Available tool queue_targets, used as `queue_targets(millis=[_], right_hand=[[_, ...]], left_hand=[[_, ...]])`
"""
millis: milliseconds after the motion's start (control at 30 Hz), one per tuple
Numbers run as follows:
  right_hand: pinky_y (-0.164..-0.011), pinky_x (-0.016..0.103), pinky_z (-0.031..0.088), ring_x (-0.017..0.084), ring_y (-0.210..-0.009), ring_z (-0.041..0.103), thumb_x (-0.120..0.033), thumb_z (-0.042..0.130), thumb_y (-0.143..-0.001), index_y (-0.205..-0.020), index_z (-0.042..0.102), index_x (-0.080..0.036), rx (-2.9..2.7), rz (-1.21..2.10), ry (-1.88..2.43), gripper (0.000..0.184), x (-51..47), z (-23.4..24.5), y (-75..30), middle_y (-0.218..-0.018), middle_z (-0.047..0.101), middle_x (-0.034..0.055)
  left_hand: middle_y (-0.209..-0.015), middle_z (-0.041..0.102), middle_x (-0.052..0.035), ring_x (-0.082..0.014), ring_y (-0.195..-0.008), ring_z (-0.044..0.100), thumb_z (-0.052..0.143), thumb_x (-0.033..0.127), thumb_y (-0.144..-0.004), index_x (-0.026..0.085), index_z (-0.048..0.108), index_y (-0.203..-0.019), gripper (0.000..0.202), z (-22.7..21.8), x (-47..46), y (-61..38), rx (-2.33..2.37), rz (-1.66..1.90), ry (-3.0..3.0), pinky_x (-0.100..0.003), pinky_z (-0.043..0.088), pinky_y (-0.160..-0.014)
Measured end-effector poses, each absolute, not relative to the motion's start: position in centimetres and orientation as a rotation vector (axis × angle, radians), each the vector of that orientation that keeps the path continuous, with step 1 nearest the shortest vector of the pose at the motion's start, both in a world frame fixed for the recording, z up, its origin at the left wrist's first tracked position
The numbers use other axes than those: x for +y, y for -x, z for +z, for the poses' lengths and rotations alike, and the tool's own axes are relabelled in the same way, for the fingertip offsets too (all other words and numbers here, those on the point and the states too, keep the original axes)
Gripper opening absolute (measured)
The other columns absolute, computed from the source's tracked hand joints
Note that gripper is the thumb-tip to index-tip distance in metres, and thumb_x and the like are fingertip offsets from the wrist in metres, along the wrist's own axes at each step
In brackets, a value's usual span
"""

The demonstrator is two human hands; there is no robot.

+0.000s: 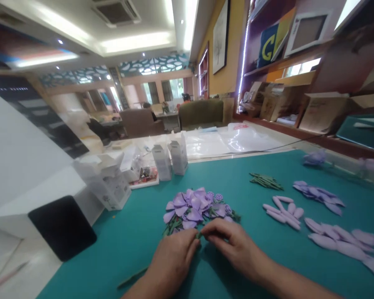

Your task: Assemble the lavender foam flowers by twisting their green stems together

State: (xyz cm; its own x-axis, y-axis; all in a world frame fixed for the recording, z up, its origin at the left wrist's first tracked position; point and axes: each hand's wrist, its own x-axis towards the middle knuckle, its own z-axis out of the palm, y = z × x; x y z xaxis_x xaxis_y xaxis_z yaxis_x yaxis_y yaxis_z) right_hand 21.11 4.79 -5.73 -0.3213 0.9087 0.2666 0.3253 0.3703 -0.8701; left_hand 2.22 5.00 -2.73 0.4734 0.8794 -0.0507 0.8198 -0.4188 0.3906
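My left hand (176,254) is closed in a pinch on a small green piece (199,235), perhaps the end of a stem or a strip. The fingertips of my right hand (235,241) are pinched together on the same piece from the other side. My fingers cover most of it. Just beyond them lies a pile of purple artificial flowers (195,205) with green stems and leaves. From under my left forearm sticks out a thin green stem (132,278); whether it joins the pinched piece I cannot tell.
On the green mat (118,245) at right lie green stems (266,181), pale purple buds (283,212) and loose petals (333,236). At left are a black tablet-like panel (62,227) and white boxes (178,158). Cardboard boxes (324,112) fill a shelf.
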Motion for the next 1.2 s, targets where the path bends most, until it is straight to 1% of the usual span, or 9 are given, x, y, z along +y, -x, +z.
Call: queue_targets(millis=[167,300,433,533,667,800,900,1000,1200], right_hand=[[-0.077,0.028,0.048,0.018,-0.084,0.064,-0.018,0.051,-0.084,-0.093,0.071,-0.020,-1.815,0.957,1.058,0.021,4.8,-6.0,-20.7,-0.090,0.070,0.0043],[-0.075,0.029,0.049,0.020,-0.082,0.065,-0.017,0.051,-0.079,-0.089,0.071,-0.019,-1.749,0.972,1.041,0.023,4.7,-6.0,-20.2,-0.087,0.072,0.0055],[-0.074,0.029,0.049,0.021,-0.082,0.066,-0.016,0.050,-0.075,-0.087,0.071,-0.018,-1.750,0.980,1.022,0.024,4.8,-6.0,-19.9,-0.087,0.072,0.0064],[-0.075,0.030,0.050,0.022,-0.085,0.066,-0.015,0.050,-0.073,-0.091,0.071,-0.018,-1.755,0.993,1.015,0.027,4.9,-6.2,-19.7,-0.090,0.072,0.0076],[-0.077,0.031,0.050,0.022,-0.088,0.065,-0.011,0.050,-0.068,-0.095,0.070,-0.017,-1.745,1.023,0.984,0.034,5.0,-6.2,-19.7,-0.094,0.071,0.0092],[-0.078,0.031,0.049,0.021,-0.091,0.064,-0.009,0.050,-0.067,-0.096,0.070,-0.018,-1.740,1.059,0.974,0.037,4.8,-5.9,-19.8,-0.098,0.070,0.0098],[-0.080,0.033,0.049,0.022,-0.093,0.064,-0.011,0.050,-0.071,-0.097,0.070,-0.017,-1.740,1.055,0.960,0.034,4.7,-5.8,-19.8,-0.100,0.069,0.0111],[-0.080,0.032,0.049,0.021,-0.091,0.065,-0.013,0.050,-0.073,-0.096,0.071,-0.018,-1.738,1.017,0.941,0.032,4.6,-5.9,-19.7,-0.097,0.070,0.0102],[-0.081,0.031,0.050,0.021,-0.092,0.064,-0.010,0.051,-0.074,-0.097,0.070,-0.018,-1.797,0.986,0.918,0.031,3.9,-5.2,-19.8,-0.099,0.070,0.0089]], left_hand=[[-0.095,0.073,-0.0058,-0.0195,-0.085,0.066,0.036,0.027,-0.095,0.023,0.064,-0.093,0.029,-2.8,5.0,-2.2,1.501,0.186,-2.338,-0.025,0.043,-0.071],[-0.094,0.073,-0.0062,-0.0201,-0.083,0.067,0.034,0.028,-0.095,0.022,0.064,-0.090,0.031,-3.2,5.2,-2.0,1.526,0.135,-2.383,-0.026,0.043,-0.068],[-0.091,0.073,-0.0080,-0.0210,-0.083,0.068,0.029,0.029,-0.095,0.022,0.064,-0.094,0.035,-4.3,6.0,-1.4,1.461,0.141,-2.480,-0.025,0.045,-0.068],[-0.092,0.074,-0.0087,-0.0222,-0.084,0.069,0.030,0.029,-0.094,0.023,0.064,-0.095,0.036,-5.0,6.5,-1.1,1.469,0.173,-2.507,-0.026,0.047,-0.070],[-0.094,0.074,-0.0066,-0.0210,-0.087,0.069,0.034,0.028,-0.093,0.026,0.063,-0.100,0.030,-4.9,6.4,-1.1,1.483,0.270,-2.467,-0.024,0.048,-0.072],[-0.094,0.074,-0.0046,-0.0202,-0.086,0.070,0.034,0.027,-0.093,0.026,0.058,-0.107,0.028,-4.2,6.1,-1.3,1.531,0.273,-2.412,-0.023,0.047,-0.069],[-0.093,0.074,-0.0035,-0.0185,-0.084,0.070,0.034,0.026,-0.093,0.027,0.057,-0.101,0.024,-4.1,6.0,-1.4,1.544,0.293,-2.420,-0.022,0.045,-0.069],[-0.090,0.074,-0.0023,-0.0174,-0.082,0.069,0.036,0.026,-0.094,0.027,0.057,-0.096,0.022,-4.1,5.8,-1.4,1.552,0.337,-2.419,-0.022,0.043,-0.067],[-0.081,0.071,-0.0011,-0.0160,-0.073,0.067,0.036,0.026,-0.095,0.026,0.057,-0.088,0.023,-3.6,5.2,-1.9,1.528,0.420,-2.395,-0.021,0.039,-0.062]])
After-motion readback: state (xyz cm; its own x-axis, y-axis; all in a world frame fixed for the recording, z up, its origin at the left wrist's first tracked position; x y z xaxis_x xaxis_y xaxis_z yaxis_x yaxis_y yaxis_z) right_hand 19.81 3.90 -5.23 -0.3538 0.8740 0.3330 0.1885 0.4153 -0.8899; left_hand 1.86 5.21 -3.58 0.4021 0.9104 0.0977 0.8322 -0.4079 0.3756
